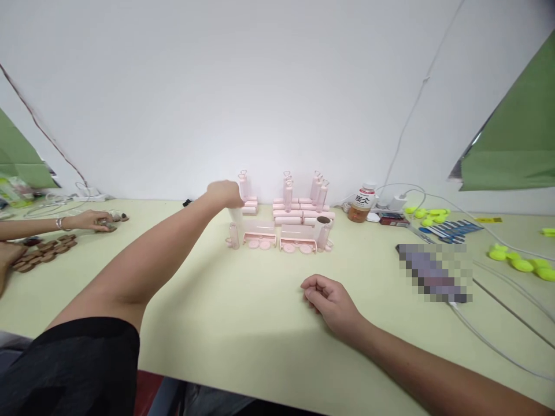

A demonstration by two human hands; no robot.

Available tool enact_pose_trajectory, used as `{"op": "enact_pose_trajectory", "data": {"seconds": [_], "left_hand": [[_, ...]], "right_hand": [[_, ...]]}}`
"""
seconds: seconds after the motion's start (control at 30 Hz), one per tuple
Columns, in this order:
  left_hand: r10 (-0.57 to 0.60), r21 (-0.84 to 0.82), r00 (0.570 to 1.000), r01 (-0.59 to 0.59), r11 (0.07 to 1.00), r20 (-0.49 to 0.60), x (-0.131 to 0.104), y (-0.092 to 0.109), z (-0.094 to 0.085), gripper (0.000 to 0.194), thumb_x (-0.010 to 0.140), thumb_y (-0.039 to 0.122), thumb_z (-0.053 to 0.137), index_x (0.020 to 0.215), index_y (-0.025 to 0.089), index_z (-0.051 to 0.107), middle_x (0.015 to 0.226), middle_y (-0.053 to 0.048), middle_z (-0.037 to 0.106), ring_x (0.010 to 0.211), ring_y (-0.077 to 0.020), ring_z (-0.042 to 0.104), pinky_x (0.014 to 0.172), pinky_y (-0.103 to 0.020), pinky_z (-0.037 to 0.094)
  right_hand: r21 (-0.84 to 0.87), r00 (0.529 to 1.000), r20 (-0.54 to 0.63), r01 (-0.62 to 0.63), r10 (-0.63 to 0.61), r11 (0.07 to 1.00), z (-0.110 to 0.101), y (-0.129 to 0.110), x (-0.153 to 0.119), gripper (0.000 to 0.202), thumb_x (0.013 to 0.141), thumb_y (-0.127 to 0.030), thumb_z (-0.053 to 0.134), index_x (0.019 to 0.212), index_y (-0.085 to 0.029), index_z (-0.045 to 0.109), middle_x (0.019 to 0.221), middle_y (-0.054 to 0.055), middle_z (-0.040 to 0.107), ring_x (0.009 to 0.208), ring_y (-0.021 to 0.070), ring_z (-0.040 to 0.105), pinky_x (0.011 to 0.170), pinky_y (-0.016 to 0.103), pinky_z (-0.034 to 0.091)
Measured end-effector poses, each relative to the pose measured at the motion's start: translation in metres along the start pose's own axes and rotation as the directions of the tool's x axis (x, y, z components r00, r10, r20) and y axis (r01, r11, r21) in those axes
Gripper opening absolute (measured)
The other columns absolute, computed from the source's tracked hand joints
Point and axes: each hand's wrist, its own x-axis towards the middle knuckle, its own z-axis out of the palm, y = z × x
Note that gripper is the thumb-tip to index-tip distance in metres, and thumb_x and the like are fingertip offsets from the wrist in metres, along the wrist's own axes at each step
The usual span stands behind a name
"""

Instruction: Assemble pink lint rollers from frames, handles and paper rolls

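Observation:
My left hand reaches out over the table, closed from above around the top of a pale, upright roll; its fingertips are hidden. In front of that roll stands a small clear-and-pink tube. Two pink open holders with round pink discs lie at the middle. To their right, another upright roll shows a brown cardboard core. My right hand rests on the table nearer to me, fingers loosely curled in, with nothing visible in it.
Behind stand pink cylinders with heart-shaped loops, above stacked pink pieces. An amber bottle, blurred phone, cables and yellow-green pieces lie right. At left, another person's hand works near brown round pieces.

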Motion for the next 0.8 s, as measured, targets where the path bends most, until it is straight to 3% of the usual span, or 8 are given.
{"op": "enact_pose_trajectory", "data": {"seconds": [0.07,0.13,0.2,0.27,0.3,0.43,0.6,0.8], "left_hand": [[-0.073,-0.174,0.948,0.019,0.985,-0.311,-0.020,-0.002,-0.013,0.029,0.070,0.043,0.068,0.085,0.018,0.065,0.082,-0.011,0.067,0.086,-0.0299,0.065,0.070,-0.036,0.047],[-0.096,-0.451,0.822,-0.207,0.868,-0.561,-0.051,0.006,-0.011,0.029,0.079,0.043,0.060,0.095,0.019,0.062,0.087,-0.008,0.067,0.080,-0.0229,0.063,0.067,-0.032,0.046],[-0.061,-0.676,0.804,-0.453,0.581,-0.591,-0.088,0.026,0.012,0.030,0.085,0.045,0.055,0.100,0.019,0.059,0.086,-0.005,0.065,0.068,-0.0160,0.061,0.060,-0.028,0.046],[0.125,-0.802,0.858,-0.511,0.309,-0.498,-0.121,0.050,0.048,0.036,0.084,0.050,0.058,0.102,0.018,0.059,0.081,-0.003,0.065,0.062,-0.0139,0.060,0.057,-0.026,0.047],[0.242,-0.807,0.846,-0.529,0.264,-0.475,-0.134,0.060,0.067,0.038,0.083,0.051,0.060,0.103,0.019,0.060,0.082,-0.003,0.066,0.064,-0.0143,0.061,0.059,-0.027,0.049],[0.590,-0.553,0.662,-0.736,0.391,-0.463,-0.144,0.072,0.122,0.044,0.084,0.052,0.063,0.117,0.023,0.061,0.116,-0.008,0.067,0.100,-0.0224,0.062,0.085,-0.036,0.051],[0.391,-0.287,0.865,-0.479,0.830,-0.313,-0.107,0.051,0.143,0.047,0.093,0.052,0.044,0.123,0.018,0.058,0.132,-0.015,0.058,0.123,-0.0323,0.050,0.100,-0.049,0.042],[0.352,-0.144,0.935,-0.354,0.924,-0.041,-0.096,0.053,0.157,0.064,0.091,0.062,0.036,0.141,0.021,0.042,0.155,-0.015,0.034,0.142,-0.0360,0.030,0.107,-0.057,0.032]], "right_hand": [[0.034,1.000,-0.023,-0.004,0.004,0.999,-0.002,-0.003,0.000,0.018,0.081,-0.036,0.060,0.086,-0.019,0.062,0.068,0.000,0.055,0.062,0.0145,0.048,0.060,0.030,0.041],[0.080,1.000,-0.016,0.005,-0.004,0.997,-0.003,-0.010,0.001,0.028,0.081,-0.042,0.063,0.096,-0.019,0.064,0.078,0.003,0.059,0.065,0.0156,0.052,0.066,0.033,0.045],[0.168,0.998,0.016,0.049,-0.053,0.985,-0.004,-0.022,0.003,0.043,0.081,-0.049,0.064,0.114,-0.021,0.060,0.102,0.008,0.063,0.079,0.0193,0.058,0.074,0.037,0.049],[0.305,0.990,0.015,0.128,-0.139,0.944,-0.003,-0.036,0.007,0.053,0.083,-0.055,0.061,0.125,-0.025,0.054,0.122,0.011,0.058,0.099,0.0241,0.059,0.081,0.040,0.051],[0.369,0.985,0.000,0.160,-0.172,0.915,-0.002,-0.043,0.009,0.051,0.084,-0.057,0.059,0.124,-0.025,0.054,0.125,0.011,0.057,0.105,0.0252,0.058,0.082,0.040,0.052],[0.451,0.972,-0.185,0.213,-0.142,0.867,-0.004,-0.054,0.016,0.038,0.081,-0.051,0.064,0.104,-0.021,0.061,0.113,0.010,0.064,0.099,0.0248,0.060,0.080,0.037,0.051],[0.396,0.963,-0.264,0.058,0.053,0.916,-0.011,-0.034,0.017,0.039,0.073,-0.051,0.071,0.094,-0.019,0.061,0.095,0.007,0.066,0.081,0.0210,0.062,0.073,0.036,0.051],[0.237,0.995,-0.097,0.001,0.023,0.971,0.001,-0.025,0.013,0.045,0.073,-0.056,0.069,0.093,-0.018,0.058,0.084,0.006,0.065,0.072,0.0194,0.060,0.063,0.032,0.048]]}}
